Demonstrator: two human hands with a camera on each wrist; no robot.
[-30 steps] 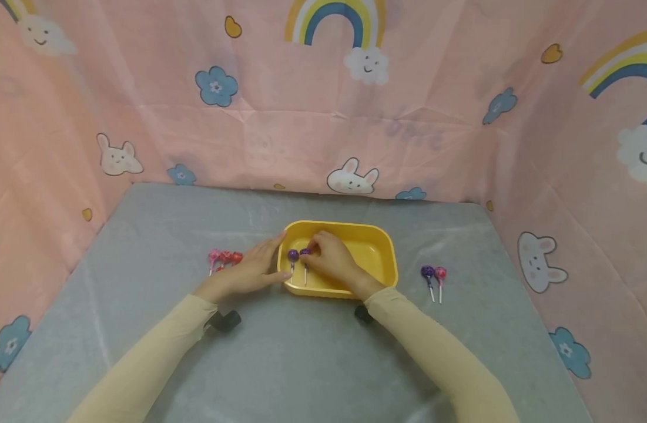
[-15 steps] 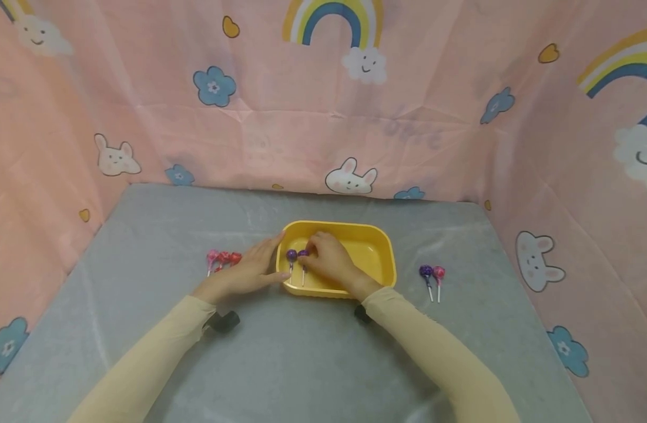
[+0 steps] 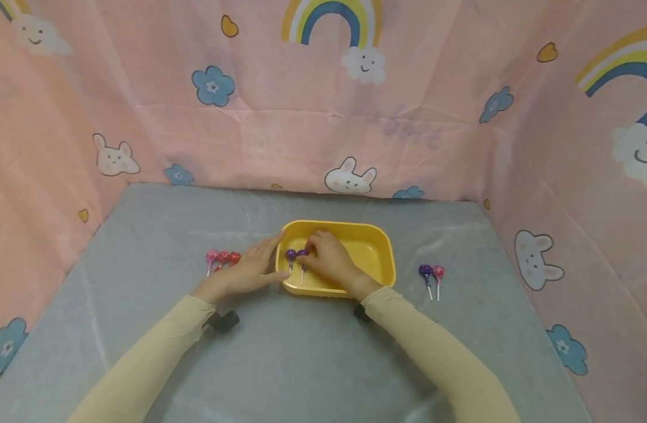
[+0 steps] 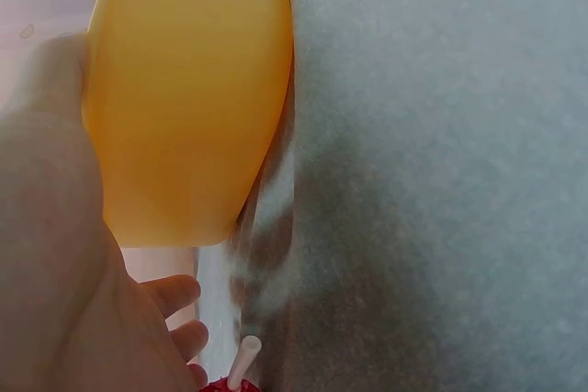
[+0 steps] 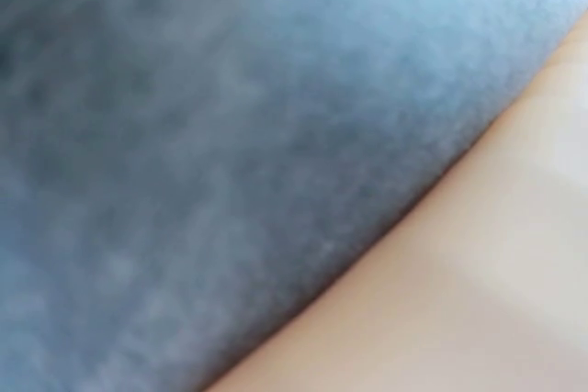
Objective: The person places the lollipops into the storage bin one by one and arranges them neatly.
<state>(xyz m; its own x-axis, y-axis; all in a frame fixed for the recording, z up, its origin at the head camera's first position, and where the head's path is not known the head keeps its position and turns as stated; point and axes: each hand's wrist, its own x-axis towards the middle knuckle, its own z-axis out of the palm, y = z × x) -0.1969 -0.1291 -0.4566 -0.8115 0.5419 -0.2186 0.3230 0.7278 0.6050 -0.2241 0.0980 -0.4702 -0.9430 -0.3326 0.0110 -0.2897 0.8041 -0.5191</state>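
Observation:
A yellow tray point(image 3: 368, 225) stands mid-table. Inside it, at the left end, lies a purple lollipop point(image 3: 291, 255), stick toward me. Just right of that, my right hand point(image 3: 331, 258) pinches the head of a second purple lollipop point(image 3: 302, 275); its stick also points toward me. My left hand point(image 3: 251, 268) rests with extended fingers against the tray's left wall. In the left wrist view the left hand point(image 4: 64, 227) touches the tray's yellow outer side point(image 4: 193, 117). The right wrist view is blurred, with only grey cloth and bare skin.
Left of the tray lie a pink lollipop point(image 3: 211, 256) and red lollipops point(image 3: 234, 257), partly hidden by the left hand. To the right, a purple lollipop point(image 3: 426, 270) and a pink lollipop point(image 3: 438, 272) lie side by side. A pink patterned curtain point(image 3: 281, 141) surrounds the grey table point(image 3: 302, 364).
The whole scene has shifted very slightly left in the view. Both hands, the tray and the lollipops otherwise keep their places.

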